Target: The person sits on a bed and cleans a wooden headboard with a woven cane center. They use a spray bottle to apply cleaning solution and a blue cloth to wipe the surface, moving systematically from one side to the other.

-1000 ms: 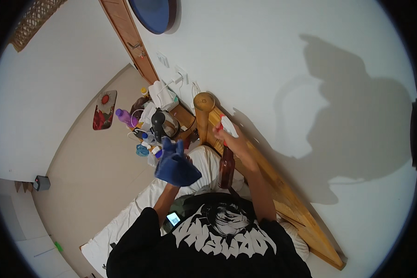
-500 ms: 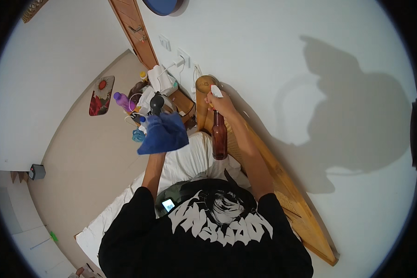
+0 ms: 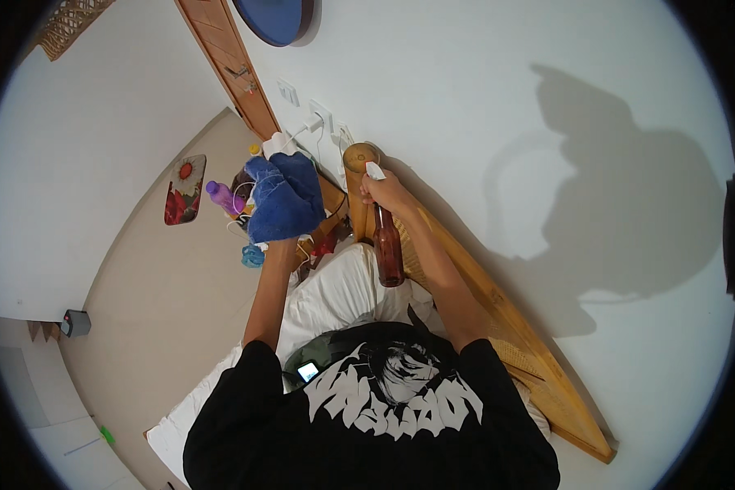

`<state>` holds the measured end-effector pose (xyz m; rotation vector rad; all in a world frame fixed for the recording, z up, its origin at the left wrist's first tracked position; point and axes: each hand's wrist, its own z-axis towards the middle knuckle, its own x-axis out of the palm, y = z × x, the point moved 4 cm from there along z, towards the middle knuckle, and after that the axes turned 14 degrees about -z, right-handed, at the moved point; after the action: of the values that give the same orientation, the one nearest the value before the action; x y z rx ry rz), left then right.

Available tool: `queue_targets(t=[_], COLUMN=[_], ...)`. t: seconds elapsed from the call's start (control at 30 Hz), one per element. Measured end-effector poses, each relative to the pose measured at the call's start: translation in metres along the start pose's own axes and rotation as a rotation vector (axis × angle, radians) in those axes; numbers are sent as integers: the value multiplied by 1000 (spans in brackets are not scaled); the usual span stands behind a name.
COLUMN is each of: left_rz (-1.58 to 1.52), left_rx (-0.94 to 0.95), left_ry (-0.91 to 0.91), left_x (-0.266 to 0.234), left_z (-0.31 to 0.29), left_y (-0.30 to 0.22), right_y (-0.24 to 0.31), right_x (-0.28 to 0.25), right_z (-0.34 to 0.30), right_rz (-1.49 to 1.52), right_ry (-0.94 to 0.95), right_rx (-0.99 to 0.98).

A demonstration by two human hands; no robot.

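My right hand (image 3: 390,194) is closed round the neck of a brown spray bottle (image 3: 389,255) with a white trigger head (image 3: 375,171). The bottle hangs nearly upright above the white bedding, beside the wooden headboard. A blue cloth (image 3: 287,194) is on my left hand, of which only the wrist (image 3: 281,248) shows below it. The cloth hides the fingers. It is spread out, with its upper part raised in front of the cluttered bedside table.
A wooden headboard (image 3: 498,314) runs along the wall at right. The bed's white sheet (image 3: 335,282) lies below my arms. Around the cloth are a purple bottle (image 3: 224,197), a blue plastic bag (image 3: 252,256) and plugged-in cables. A floral mat (image 3: 184,189) lies on the floor.
My left hand has moved farther away with the cloth, which now covers a black rounded thing seen before. The cloth looks more spread upward. My right hand still grips the spray bottle, slightly lower in view.
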<state>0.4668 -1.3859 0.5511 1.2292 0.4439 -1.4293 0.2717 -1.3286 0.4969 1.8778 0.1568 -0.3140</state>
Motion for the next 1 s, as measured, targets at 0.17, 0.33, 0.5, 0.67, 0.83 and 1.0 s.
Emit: queue_targets(t=[0.17,0.33,0.5,0.67,0.83,1.0], left_rz=[141,-1035,-1298,-1625,-1275,-1259], left_rx=[54,-275,-123,-115,170,246], left_ry=[-37,-36,-528,-213,-376,-375], left_x=[-3,24,30,38,12,11], left_z=[3,-1,16,33,40,24], left_y=[-2,4,-40,-85,-100,-98], right_y=[2,0,-16,-46,-69,-70], right_x=[2,0,-15,-36,-52,-68], right_z=[0,-14,-65,-154,-236,-265], right_rz=[-23,10,243,293,304,300], right_ry=[30,-65,-193,-255,-334,-464], right_rx=[-22,-68,-132,-292,-345,-286])
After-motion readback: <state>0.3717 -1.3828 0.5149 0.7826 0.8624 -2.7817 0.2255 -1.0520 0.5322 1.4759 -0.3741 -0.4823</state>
